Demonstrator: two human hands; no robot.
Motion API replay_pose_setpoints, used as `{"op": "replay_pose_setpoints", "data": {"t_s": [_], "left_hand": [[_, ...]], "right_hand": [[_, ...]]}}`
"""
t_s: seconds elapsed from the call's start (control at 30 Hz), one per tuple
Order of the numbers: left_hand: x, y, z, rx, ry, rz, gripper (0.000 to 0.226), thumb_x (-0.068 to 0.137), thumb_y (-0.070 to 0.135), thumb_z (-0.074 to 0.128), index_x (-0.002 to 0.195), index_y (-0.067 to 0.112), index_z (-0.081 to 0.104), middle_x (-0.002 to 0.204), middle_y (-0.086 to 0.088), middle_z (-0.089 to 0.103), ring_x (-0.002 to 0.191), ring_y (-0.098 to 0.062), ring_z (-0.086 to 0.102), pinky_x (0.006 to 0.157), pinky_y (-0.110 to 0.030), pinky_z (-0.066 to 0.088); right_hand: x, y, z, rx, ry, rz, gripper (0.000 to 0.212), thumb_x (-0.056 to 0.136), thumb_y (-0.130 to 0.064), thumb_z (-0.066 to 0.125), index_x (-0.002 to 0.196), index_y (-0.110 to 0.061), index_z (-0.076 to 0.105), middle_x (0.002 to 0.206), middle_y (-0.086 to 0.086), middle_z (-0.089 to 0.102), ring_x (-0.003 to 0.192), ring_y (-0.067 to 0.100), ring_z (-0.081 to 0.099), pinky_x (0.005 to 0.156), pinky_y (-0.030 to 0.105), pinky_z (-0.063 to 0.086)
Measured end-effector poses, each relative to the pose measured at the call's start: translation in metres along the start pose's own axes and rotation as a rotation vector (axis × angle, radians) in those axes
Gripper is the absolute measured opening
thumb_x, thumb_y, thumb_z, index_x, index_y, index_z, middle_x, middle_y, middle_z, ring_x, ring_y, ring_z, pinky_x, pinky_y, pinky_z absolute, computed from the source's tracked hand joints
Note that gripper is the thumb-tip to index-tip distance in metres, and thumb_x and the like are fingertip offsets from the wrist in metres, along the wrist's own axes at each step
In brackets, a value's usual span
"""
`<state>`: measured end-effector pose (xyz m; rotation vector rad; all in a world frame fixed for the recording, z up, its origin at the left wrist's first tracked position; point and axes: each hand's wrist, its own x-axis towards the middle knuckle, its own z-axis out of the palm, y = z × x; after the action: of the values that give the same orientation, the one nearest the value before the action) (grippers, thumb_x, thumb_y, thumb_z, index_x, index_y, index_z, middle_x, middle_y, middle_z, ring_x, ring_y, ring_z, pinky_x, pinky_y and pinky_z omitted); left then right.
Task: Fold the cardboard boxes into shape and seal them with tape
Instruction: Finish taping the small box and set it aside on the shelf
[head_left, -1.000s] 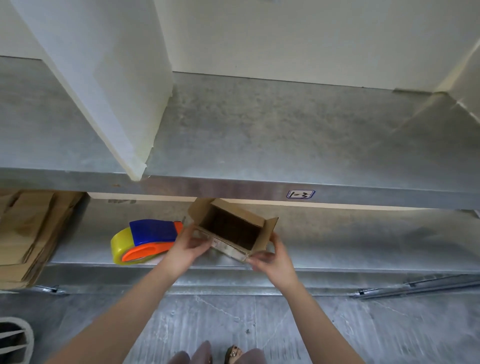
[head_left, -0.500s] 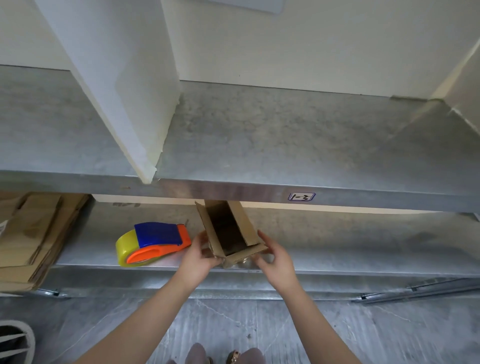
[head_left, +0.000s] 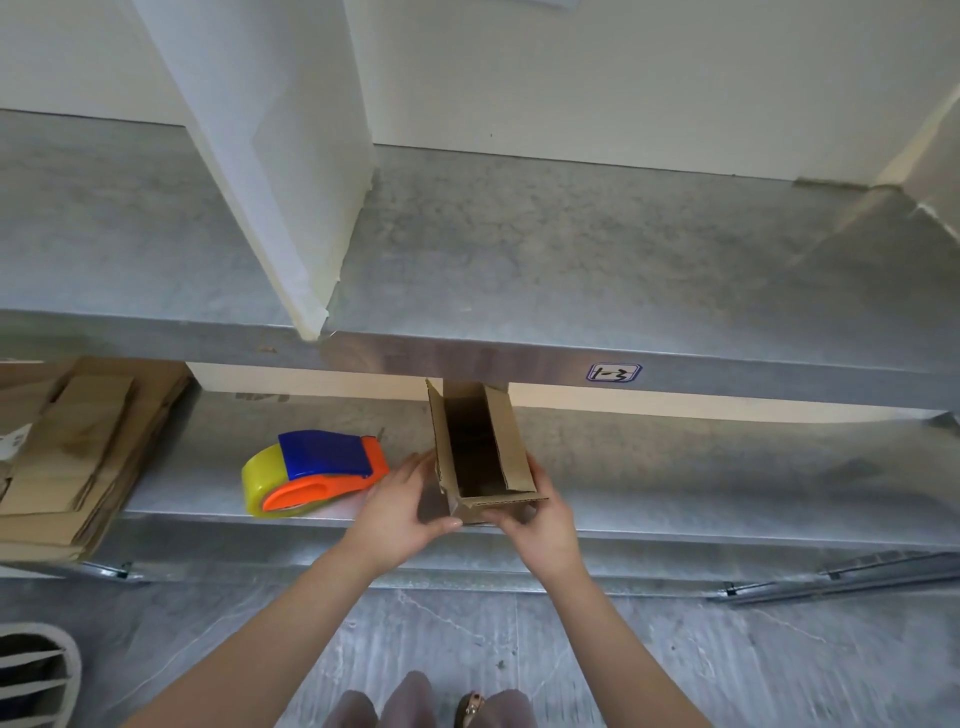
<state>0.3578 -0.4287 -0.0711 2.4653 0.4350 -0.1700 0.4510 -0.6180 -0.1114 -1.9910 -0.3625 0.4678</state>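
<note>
A small brown cardboard box (head_left: 511, 447) stands on the lower metal shelf (head_left: 701, 483), its open top facing me and its flaps upright. My left hand (head_left: 402, 506) holds its left side, thumb under the near bottom edge. My right hand (head_left: 540, 514) grips its near right corner. A tape dispenser (head_left: 311, 473) with a blue and orange body and a yellow roll lies on the shelf just left of my left hand. Its far end is hidden under the upper shelf.
A stack of flat cardboard blanks (head_left: 67, 452) lies at the shelf's left end. The upper metal shelf (head_left: 519, 249) overhangs the box and carries a white divider panel (head_left: 270, 156) and a label (head_left: 613, 372). A white basket (head_left: 31, 675) sits on the floor at lower left.
The box has turned from lying crosswise to pointing its long side away from me, and its flaps now stand upright. Both hands shifted along with it to its near end.
</note>
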Motion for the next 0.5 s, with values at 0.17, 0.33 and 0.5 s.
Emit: {"op": "replay_pose_setpoints", "data": {"t_s": [0.17, 0.33, 0.5], "left_hand": [[-0.002, -0.01, -0.01, 0.29, 0.016, 0.098, 0.101, 0.068, 0.088, 0.024, 0.152, 0.033, 0.011, 0.16, 0.01, 0.01, 0.149, -0.017, 0.002, 0.118, -0.038, 0.004], [-0.005, -0.01, -0.029, 0.398, 0.033, 0.186, 0.083, 0.084, 0.072, 0.043, 0.151, 0.04, 0.005, 0.161, 0.01, 0.009, 0.149, -0.019, 0.0, 0.119, -0.043, 0.003], [-0.001, -0.003, -0.043, 0.493, 0.031, 0.302, 0.082, 0.081, 0.075, 0.024, 0.152, 0.037, 0.009, 0.161, 0.005, 0.013, 0.149, -0.021, 0.005, 0.119, -0.041, -0.001]], "right_hand": [[-0.013, -0.004, -0.001, -0.038, 0.018, -0.011, 0.085, 0.071, -0.044, 0.081, 0.142, -0.041, 0.036, 0.117, -0.022, 0.064, 0.106, -0.003, 0.06, 0.093, 0.017, 0.05], [-0.025, -0.008, -0.025, -0.047, 0.109, 0.009, 0.091, 0.068, -0.046, 0.081, 0.147, -0.036, 0.036, 0.112, -0.02, 0.066, 0.103, -0.002, 0.062, 0.087, 0.019, 0.053], [-0.037, -0.016, -0.062, -0.101, 0.2, 0.025, 0.088, 0.071, -0.04, 0.083, 0.144, -0.042, 0.035, 0.112, -0.019, 0.065, 0.105, 0.005, 0.061, 0.088, 0.021, 0.05]]}}
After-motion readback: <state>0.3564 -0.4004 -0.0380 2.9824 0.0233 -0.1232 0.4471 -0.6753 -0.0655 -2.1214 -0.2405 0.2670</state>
